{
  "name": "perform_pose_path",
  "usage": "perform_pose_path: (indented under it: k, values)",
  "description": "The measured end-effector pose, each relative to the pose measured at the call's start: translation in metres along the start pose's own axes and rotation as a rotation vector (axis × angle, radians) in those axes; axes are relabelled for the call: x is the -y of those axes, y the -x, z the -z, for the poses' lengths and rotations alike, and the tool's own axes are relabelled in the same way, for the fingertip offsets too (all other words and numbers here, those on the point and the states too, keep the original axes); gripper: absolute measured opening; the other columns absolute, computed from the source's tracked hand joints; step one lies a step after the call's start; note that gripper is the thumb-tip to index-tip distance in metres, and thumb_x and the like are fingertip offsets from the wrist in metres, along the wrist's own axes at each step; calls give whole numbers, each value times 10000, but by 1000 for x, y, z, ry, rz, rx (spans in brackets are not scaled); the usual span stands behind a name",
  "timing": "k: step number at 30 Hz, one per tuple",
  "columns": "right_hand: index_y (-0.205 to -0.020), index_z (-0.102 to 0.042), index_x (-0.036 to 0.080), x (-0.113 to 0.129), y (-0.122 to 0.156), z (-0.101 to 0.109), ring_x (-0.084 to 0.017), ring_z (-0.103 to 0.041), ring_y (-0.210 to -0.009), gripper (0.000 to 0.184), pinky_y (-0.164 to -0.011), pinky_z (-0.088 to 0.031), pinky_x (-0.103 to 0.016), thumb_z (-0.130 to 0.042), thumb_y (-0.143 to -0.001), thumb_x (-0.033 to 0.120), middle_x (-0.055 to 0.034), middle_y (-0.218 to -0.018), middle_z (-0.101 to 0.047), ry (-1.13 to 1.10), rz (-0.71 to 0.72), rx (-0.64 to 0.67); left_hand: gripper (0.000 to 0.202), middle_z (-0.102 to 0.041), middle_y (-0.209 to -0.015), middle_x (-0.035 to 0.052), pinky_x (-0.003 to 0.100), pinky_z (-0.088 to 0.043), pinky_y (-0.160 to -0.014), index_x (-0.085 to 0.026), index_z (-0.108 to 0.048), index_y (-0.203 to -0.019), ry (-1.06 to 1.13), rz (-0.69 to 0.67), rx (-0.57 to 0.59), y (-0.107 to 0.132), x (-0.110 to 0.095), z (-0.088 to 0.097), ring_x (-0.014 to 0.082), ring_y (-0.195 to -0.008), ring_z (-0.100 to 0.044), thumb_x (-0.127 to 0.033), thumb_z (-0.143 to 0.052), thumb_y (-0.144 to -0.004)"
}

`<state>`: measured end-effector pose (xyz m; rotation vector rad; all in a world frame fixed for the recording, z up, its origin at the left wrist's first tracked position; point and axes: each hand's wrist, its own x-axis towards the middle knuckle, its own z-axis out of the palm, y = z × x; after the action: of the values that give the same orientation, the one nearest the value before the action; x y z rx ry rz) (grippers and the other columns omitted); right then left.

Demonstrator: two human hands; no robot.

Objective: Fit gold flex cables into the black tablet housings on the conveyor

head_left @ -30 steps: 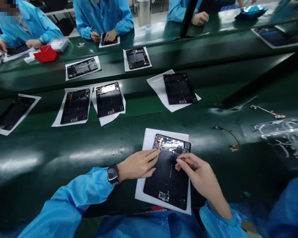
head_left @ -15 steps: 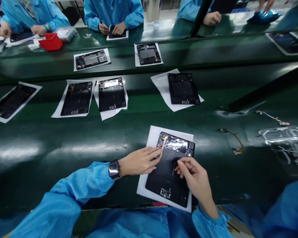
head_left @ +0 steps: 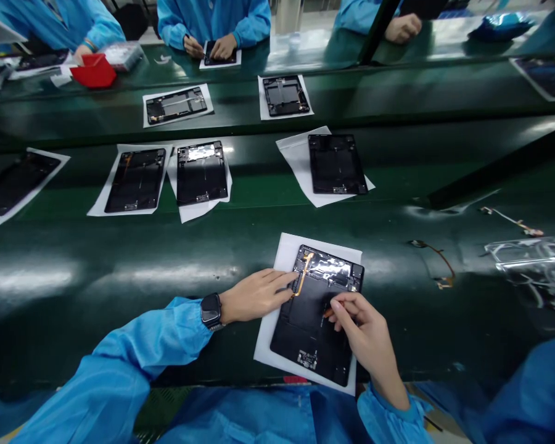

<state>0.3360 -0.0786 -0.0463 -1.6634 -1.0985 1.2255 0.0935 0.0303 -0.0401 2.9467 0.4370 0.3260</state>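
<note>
A black tablet back housing [head_left: 300, 327] lies on a white paper sheet [head_left: 277, 259] on the green belt, with foil-covered parts at its far end. An orange flex cable [head_left: 302, 274] curves down across the housing. My left hand [head_left: 254, 296] rests its fingertips on the housing, just beside the cable, and holds nothing I can see. My right hand [head_left: 363, 330] lies over the housing's right side, its thumb and fingers pinching a small orange strip [head_left: 326, 313].
Several more black housings on paper sheets [head_left: 201, 172] lie across the green belt [head_left: 120, 246]. Loose flex cables [head_left: 437, 262] and a clear plastic sheet [head_left: 531, 265] lie to the right. Co-workers' hands [head_left: 213, 46] and a red tray [head_left: 93, 71] are at the far side.
My left hand has drawn back slightly, leaving more of the orange cable visible. My right hand sits lower on the housing. The whole view has shifted a little.
</note>
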Motion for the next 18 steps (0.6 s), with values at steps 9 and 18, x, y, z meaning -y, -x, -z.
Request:
perform_pose_path:
  k: [9, 18]
  values:
    - [-927, -587, 205, 0, -2, 0, -149, -583, -568, 242, -555, -487, -272, -617, -892, 443, -22, -697, -662, -11, 5, 0, 233, -569, -1281, 157, 364, -512, -905, -106, -572, -1157, 82, 44, -50, -3, 0, 1, 227, -1077, -591, -185, -450, -976]
    - [-923, -590, 204, 0, -2, -1, -152, -585, -571, 241, -544, -495, -274, -622, -886, 441, -26, -700, -659, -23, 3, 2, 174, -569, -1106, 110, 333, -466, -859, -135, -634, -950, 242, 150, 62, -15, 4, 8, 211, -1033, -548, -226, -489, -983]
